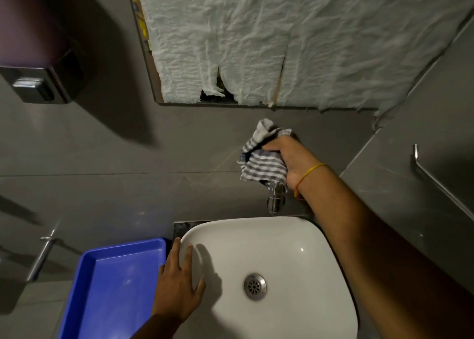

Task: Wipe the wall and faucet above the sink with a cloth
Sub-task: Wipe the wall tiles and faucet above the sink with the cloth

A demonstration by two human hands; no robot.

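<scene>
My right hand grips a bunched grey-and-white striped cloth against the dark grey tiled wall, just above the chrome faucet. The cloth hangs over the top of the faucet and hides part of it. Below stands the white sink basin with a metal drain. My left hand lies flat with fingers spread on the sink's left rim, holding nothing.
A blue plastic tray sits left of the sink. A mirror covered with crumpled white paper hangs above. A soap dispenser is on the wall at upper left, a metal bar at right, and a metal handle at lower left.
</scene>
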